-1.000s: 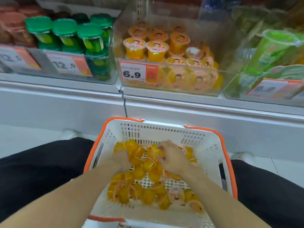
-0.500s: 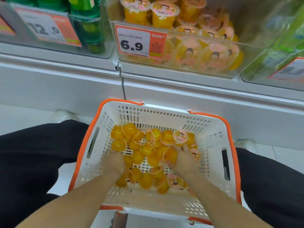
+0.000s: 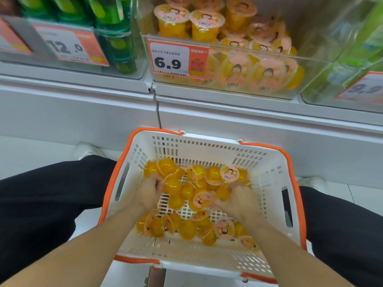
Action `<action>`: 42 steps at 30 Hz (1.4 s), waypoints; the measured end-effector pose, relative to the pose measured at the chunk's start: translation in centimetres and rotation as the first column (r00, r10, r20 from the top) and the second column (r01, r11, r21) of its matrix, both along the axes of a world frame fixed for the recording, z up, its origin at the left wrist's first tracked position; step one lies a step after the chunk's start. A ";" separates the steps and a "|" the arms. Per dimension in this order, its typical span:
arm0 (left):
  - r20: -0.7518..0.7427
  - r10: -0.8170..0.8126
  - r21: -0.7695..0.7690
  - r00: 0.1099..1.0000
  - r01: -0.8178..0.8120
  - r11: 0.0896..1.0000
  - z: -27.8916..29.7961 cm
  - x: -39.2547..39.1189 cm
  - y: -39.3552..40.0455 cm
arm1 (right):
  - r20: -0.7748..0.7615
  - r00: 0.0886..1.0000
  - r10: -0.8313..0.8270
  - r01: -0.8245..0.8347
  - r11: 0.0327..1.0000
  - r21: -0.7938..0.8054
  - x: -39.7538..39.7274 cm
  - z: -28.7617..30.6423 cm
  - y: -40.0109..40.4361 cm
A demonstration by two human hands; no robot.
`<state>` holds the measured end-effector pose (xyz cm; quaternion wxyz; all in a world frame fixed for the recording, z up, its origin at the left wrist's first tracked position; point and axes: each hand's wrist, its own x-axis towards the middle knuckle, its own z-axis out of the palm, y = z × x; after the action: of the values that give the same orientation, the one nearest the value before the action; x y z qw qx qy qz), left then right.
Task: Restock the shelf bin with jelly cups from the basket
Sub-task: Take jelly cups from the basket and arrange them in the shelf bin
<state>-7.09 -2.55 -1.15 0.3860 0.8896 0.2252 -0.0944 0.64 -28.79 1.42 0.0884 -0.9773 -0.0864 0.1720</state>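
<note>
Head view, looking down into white basket (image 3: pixel 267 179) with orange rim, sitting between person's knees in black trousers (image 3: pixel 47 195). Both hands inside basket, down in the pile of jelly cups (image 3: pixel 186 204). Left hand (image 3: pixel 148 191) at left side of pile, fingers curled in around orange cups, gripping at least 1; exact count can't tell. Right hand (image 3: pixel 236 198) at right side, fingers curled over cups, holding some against the palm; count also unclear. Loose cups scattered across basket floor, most on their sides or upside down, a few showing pink cartoon lids, some nearer the far wall, some by the near wall.

Shelf bin (image 3: pixel 310 79) above and beyond basket, clear plastic, already holding same jelly cups: some upright at back left, others lying tilted at front. Price tag (image 3: pixel 178 59) on bin front reads 6.9. Left neighbour bin holds green-lidded jars (image 3: pixel 112 19), tag 12.0 (image 3: pixel 70 45). Right neighbour holds green packs (image 3: pixel 364 44), tag blurred, looks like 9.9. White shoe (image 3: pixel 87 151) on floor left of basket.
</note>
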 end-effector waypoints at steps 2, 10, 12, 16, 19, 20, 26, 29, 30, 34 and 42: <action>0.057 0.011 -0.137 0.998 -0.003 0.991 2.0 1.0 -0.1 | -0.031 0.972 -0.232 0.233 0.942 0.241 0.7 2.0 0.5; -0.029 0.203 -0.896 0.979 -0.116 0.428 12.0 6.4 -1.9 | -0.500 0.837 -0.220 0.546 0.340 0.765 5.6 12.4 2.4; -0.086 0.193 -0.953 0.977 -0.138 0.272 14.8 7.6 -3.2 | -0.539 0.829 -0.149 0.558 0.260 0.788 6.2 15.5 3.1; -0.092 -0.047 -0.939 0.995 -0.071 0.335 20.8 10.0 -5.0 | -0.586 0.810 0.036 0.556 0.271 0.785 7.3 20.9 3.2; -0.002 -0.193 -0.877 0.981 0.091 0.471 24.7 11.8 -5.7 | -0.585 0.803 0.112 0.524 0.335 0.783 8.1 23.5 2.0; 0.016 -0.224 -0.851 0.974 0.131 0.508 25.4 12.1 -5.8 | -0.586 0.800 0.129 0.519 0.339 0.784 8.2 23.9 1.6; -0.023 -0.157 -0.805 0.987 0.074 0.589 25.7 12.6 -8.5 | -0.581 0.807 0.107 0.496 0.411 0.765 8.7 24.4 1.1; 0.017 -0.020 -0.885 1.000 0.024 0.464 25.7 13.2 -9.7 | -0.558 0.829 0.039 0.535 0.235 0.811 8.6 24.8 1.5; 0.033 0.012 -0.903 0.999 0.024 0.429 26.1 13.0 -10.1 | -0.522 0.853 0.015 0.512 0.181 0.840 8.3 25.2 1.6; 0.147 0.166 -0.876 0.975 0.050 0.479 26.8 12.9 -10.6 | -0.252 0.963 -0.094 0.267 0.206 0.941 7.9 26.6 1.9; 0.224 0.234 -0.902 0.946 0.111 0.417 28.3 13.8 -9.0 | -0.158 0.969 -0.189 0.193 0.185 0.964 11.6 28.5 4.5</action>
<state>6.75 -11.53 27.11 0.8378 0.5338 0.1067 -0.0426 12.27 -24.28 29.90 0.7017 -0.7072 -0.0528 0.0690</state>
